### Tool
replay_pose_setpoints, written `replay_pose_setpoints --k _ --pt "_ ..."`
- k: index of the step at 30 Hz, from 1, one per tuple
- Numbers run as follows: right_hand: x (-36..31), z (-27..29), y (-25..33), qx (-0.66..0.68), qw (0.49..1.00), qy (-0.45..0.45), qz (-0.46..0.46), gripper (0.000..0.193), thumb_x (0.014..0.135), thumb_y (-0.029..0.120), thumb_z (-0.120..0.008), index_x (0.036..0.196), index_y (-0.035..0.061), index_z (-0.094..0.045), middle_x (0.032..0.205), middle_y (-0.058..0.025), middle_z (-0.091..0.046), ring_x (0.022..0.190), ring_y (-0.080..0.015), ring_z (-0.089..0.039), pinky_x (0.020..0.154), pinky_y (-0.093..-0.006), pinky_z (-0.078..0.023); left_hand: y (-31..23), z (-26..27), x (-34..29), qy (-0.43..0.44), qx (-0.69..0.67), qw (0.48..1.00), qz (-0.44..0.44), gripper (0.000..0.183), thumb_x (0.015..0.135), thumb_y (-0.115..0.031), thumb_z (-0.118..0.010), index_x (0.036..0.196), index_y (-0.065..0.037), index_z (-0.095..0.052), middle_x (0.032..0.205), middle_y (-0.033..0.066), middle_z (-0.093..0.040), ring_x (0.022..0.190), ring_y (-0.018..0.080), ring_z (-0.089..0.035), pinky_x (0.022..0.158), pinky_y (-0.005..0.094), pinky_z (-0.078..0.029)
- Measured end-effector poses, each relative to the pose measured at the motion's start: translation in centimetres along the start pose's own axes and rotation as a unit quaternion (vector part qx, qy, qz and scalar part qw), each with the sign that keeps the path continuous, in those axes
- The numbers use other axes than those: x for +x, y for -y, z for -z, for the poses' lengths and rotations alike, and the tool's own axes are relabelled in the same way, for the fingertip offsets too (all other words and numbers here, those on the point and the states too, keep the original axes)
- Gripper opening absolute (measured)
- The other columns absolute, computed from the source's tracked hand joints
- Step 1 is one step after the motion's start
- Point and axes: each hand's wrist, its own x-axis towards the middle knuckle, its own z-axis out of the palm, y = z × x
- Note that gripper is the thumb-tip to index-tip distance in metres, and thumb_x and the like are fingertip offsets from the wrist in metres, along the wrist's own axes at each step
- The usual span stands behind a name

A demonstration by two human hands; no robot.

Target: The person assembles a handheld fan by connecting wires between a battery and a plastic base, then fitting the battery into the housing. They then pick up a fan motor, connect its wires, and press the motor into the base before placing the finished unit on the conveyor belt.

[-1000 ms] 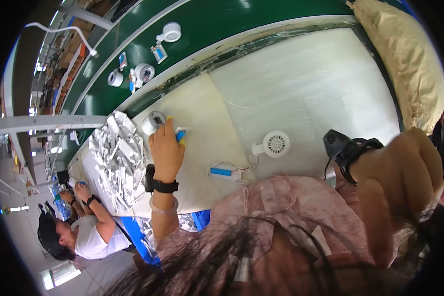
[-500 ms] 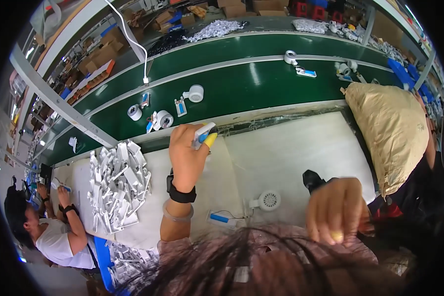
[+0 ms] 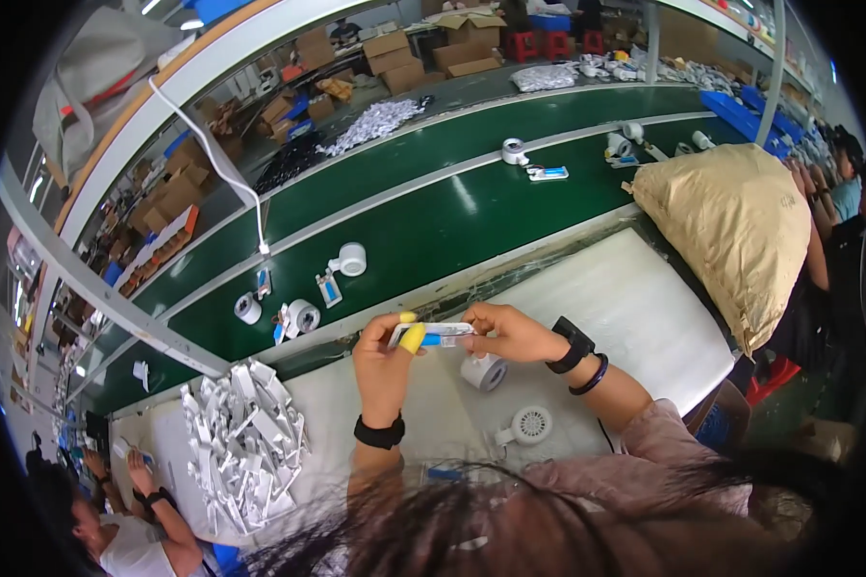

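Note:
Between my two hands is a white plastic handle shell point(image 3: 452, 328) with a blue battery in it, held level above the bench. My left hand point(image 3: 380, 370) grips its left end, with yellow covers on the fingertips. My right hand point(image 3: 515, 335) pinches its right end. Just below the right hand is a white round fan head point(image 3: 484, 373); whether it is joined to the shell I cannot tell. Closer to me on the bench lies a second fan head point(image 3: 530, 425) with a round grille. A blue battery point(image 3: 445, 473) beside it is partly hidden by hair.
A heap of white plastic shells point(image 3: 243, 447) lies left of my left hand. Beyond the bench runs a green conveyor belt point(image 3: 433, 231) carrying several fan heads with batteries. A large brown sack point(image 3: 726, 231) stands at the right. A co-worker point(image 3: 130, 524) sits at the lower left.
My right hand has come up from the lower right and taken the shell's right end. The left hand keeps its grip. A fan head now shows below the right hand. The view has tilted.

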Motion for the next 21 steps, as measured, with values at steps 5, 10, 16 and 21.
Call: replay_pose_setpoints --k 5,10,16,21 --pt "0.2 0.1 -0.8 -0.055 0.998 -0.004 0.024 0.019 0.091 0.018 -0.066 0.094 0.002 -0.056 0.071 -0.0039 -0.065 0.068 -0.009 -0.061 0.062 -0.027 -0.046 0.8 2.4 0.6 0.169 0.192 0.966 0.048 0.034 0.085 0.0 -0.067 0.118 -0.002 -0.059 0.101 0.007 -0.065 0.086 0.0131 -0.062 0.07 0.0255 -0.053" --pt "0.2 -0.2 -0.9 -0.134 0.989 0.006 0.063 0.018 0.089 0.016 -0.068 0.09 0.0018 -0.057 0.068 -0.0077 -0.06 0.062 -0.0143 -0.061 0.056 -0.0306 -0.045 1.3 0.9 0.7 0.281 0.171 0.929 0.169 0.038 0.086 -0.007 -0.067 0.122 -0.004 -0.056 0.098 0.0066 -0.066 0.078 0.0117 -0.062 0.064 0.0253 -0.05" --pt "0.1 0.2 0.1 -0.162 0.982 0.002 0.095 0.017 0.087 0.017 -0.068 0.091 0.004 -0.059 0.067 -0.0089 -0.061 0.058 -0.0188 -0.058 0.054 -0.0338 -0.043 1.8 1.3 1.0 0.352 0.292 0.874 0.163 0.033 0.087 -0.015 -0.065 0.117 -0.003 -0.055 0.085 0.008 -0.066 0.066 0.0127 -0.062 0.058 0.0268 -0.048" --pt "0.0 0.6 0.8 -0.07 0.986 0.152 0.0 0.017 0.093 0.017 -0.063 0.098 0.0002 -0.062 0.083 -0.006 -0.067 0.077 -0.0154 -0.063 0.07 -0.0306 -0.049 2.6 2.2 0.5 0.202 0.401 0.893 0.034 0.034 0.083 -0.012 -0.064 0.115 -0.003 -0.056 0.09 0.021 -0.066 0.083 0.0409 -0.063 0.069 0.0432 -0.049"
